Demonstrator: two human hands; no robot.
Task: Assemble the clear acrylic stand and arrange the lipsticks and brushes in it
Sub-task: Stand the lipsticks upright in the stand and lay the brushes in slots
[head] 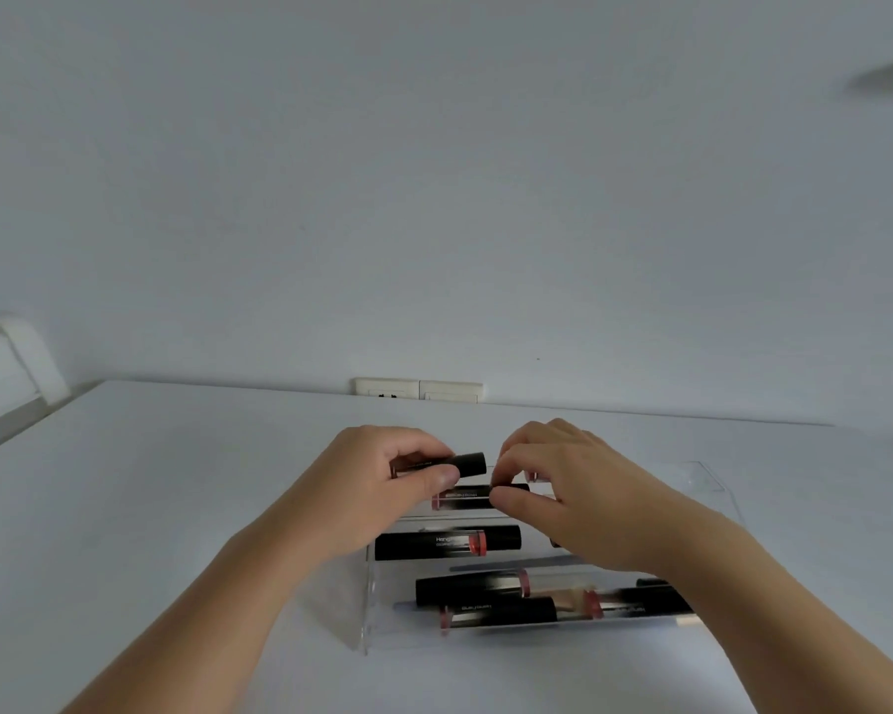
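A clear acrylic stand [369, 600] with stepped tiers lies on the white table, with several black lipsticks lying sideways on its tiers. My left hand [377, 487] grips one black lipstick [467, 463] just above the stand's far end. My right hand [563, 487] pinches the dark cap end of another lipstick [460, 497] lying on the top tier. A lipstick with a pink band [447, 542] rests on the tier below. Lower tiers hold more lipsticks [473, 587], partly hidden by my right forearm.
The white table [176, 507] meets a white wall at the back. A double wall socket [418, 390] sits just above the table's far edge. A white chair back [16, 363] shows at the left.
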